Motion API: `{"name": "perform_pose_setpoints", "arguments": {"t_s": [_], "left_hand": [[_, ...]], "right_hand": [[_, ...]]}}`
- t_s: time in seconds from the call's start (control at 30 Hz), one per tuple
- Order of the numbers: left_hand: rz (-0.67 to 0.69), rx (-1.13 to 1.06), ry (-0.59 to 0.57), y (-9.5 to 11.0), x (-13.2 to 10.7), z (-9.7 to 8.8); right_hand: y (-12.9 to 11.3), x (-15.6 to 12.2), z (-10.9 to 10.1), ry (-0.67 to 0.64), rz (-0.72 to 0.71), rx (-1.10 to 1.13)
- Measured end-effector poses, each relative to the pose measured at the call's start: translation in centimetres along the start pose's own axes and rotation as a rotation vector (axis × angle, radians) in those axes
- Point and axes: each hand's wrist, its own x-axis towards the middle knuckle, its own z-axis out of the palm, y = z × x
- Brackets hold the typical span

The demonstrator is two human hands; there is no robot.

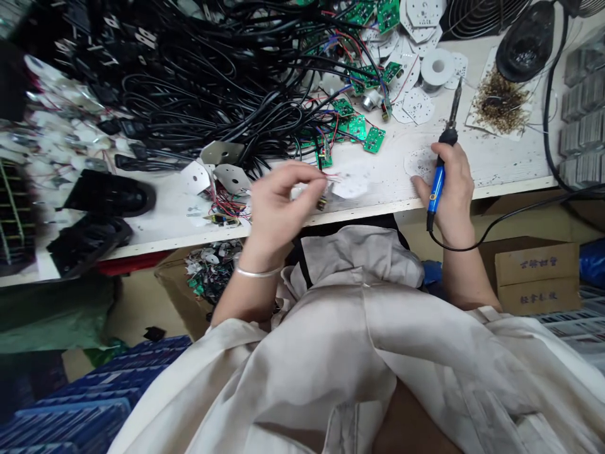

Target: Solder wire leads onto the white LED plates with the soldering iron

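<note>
Wires [332, 175], thin and red, are pinched between the thumb and finger of my left hand [283, 205]. From far off, I see a blurry white plate [353, 183] just right of that hand. My right hand [456, 186] is curled around a blue soldering iron [437, 180]. Some green boards [374, 139] lie farther out, between both hands

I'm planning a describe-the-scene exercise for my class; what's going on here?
At a pale workbench, the right hand holds a blue-handled soldering iron, its tip pointing away from the body. The left hand appears to pinch thin red wires beside a blurred white plate. Green circuit boards and black cables lie beyond.
</note>
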Motion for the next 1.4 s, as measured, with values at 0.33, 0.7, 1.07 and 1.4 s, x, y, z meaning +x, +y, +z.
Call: {"name": "perform_pose_setpoints", "arguments": {"t_s": [0.33, 0.7, 1.07, 1.4], "left_hand": [[-0.304, 0.052, 0.451, -4.4, -0.3, -9.9], [0.043, 0.691, -0.033, 0.3, -1.5, 2.1], [-0.458, 0.848, -0.141, -0.9, 2.9, 5.1], [-0.307, 0.679, -0.290, -2.1, 1.7, 2.0]], "right_hand": [[-0.5, -0.2, 0.7, -0.080, -0.054, 0.029], [-3.4, -1.3, 4.3, -0.038, -0.136, 0.075], [-5.7, -0.5, 5.3, -0.095, -0.114, -0.030], [-6.1, -1.7, 6.4, 0.030, -0.155, 0.046]]}}
